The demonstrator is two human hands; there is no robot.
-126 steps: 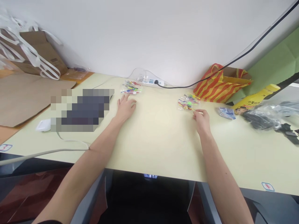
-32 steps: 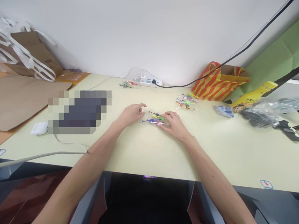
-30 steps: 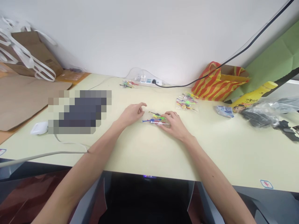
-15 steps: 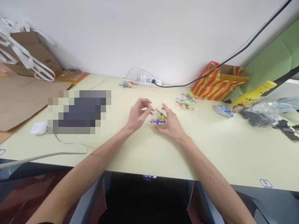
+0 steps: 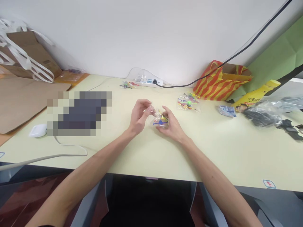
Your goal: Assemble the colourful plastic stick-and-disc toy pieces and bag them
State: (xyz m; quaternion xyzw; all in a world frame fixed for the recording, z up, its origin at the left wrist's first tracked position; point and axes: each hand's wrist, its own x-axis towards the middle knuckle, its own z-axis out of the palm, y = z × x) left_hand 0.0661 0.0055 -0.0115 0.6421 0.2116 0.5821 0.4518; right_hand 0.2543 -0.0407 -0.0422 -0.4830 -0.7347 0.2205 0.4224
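Observation:
A small clear plastic bag of coloured picks [image 5: 160, 118] is held just above the middle of the pale yellow table [image 5: 151, 151]. My left hand [image 5: 139, 115] pinches the bag's left end between thumb and fingers. My right hand [image 5: 172, 125] cups the bag from the right and below, fingers curled around it. A second bag of coloured picks [image 5: 188, 102] lies on the table to the right, and a third bag of picks [image 5: 127, 84] lies far back by the power strip [image 5: 148, 82].
A striped red and yellow bag [image 5: 221, 82] and a yellow bottle [image 5: 257, 96] stand at the back right, with black items in plastic [image 5: 267, 115] beside them. A blurred patch [image 5: 79, 113], a white mouse [image 5: 38, 130] and its cable [image 5: 47, 154] lie left. Cardboard [image 5: 23, 97] sits far left.
My left hand brought a bag of picks from the back of the table to the middle. My right hand came over from the right, and both hands have lifted the bag off the table.

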